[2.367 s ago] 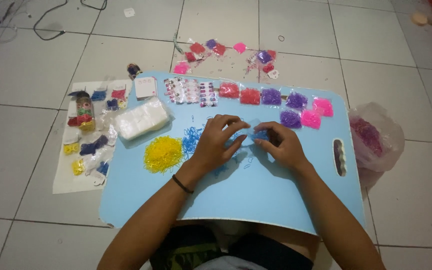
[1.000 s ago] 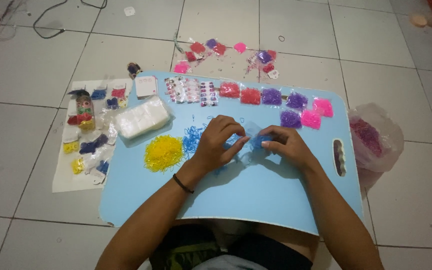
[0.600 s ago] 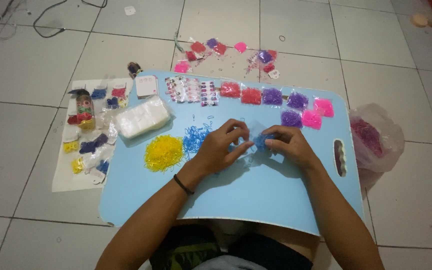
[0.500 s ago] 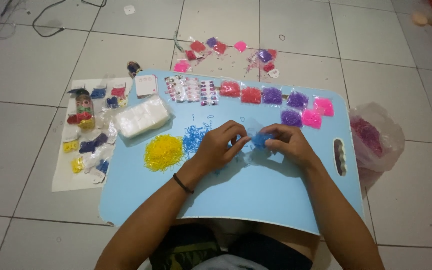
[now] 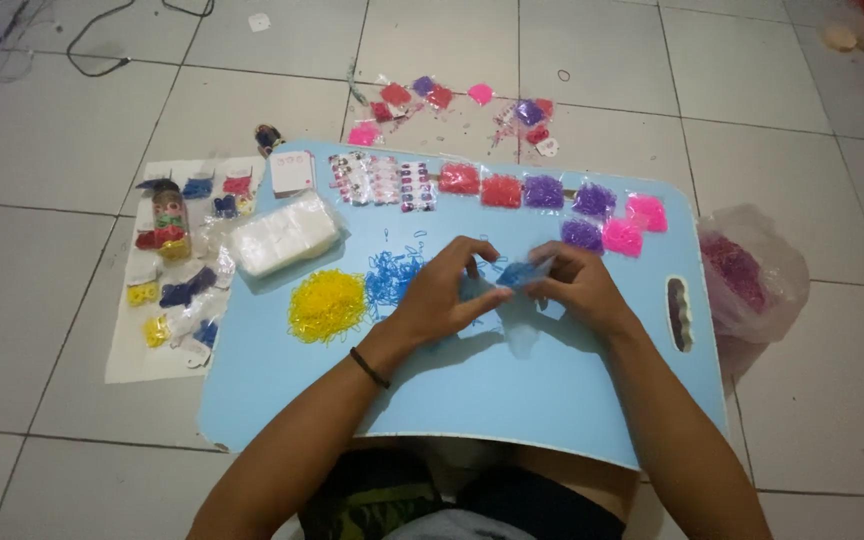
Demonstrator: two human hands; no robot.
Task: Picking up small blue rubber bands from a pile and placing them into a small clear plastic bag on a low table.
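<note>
Fingers of both hands pinch small bag

Bare bench is left below the hands, while passage is blocked leftward by yellow bands and farther up by a packet row.

You look down on a floor of pale grey tiles with dark grout lines. A black cable loops across the upper left of the frame.
</note>
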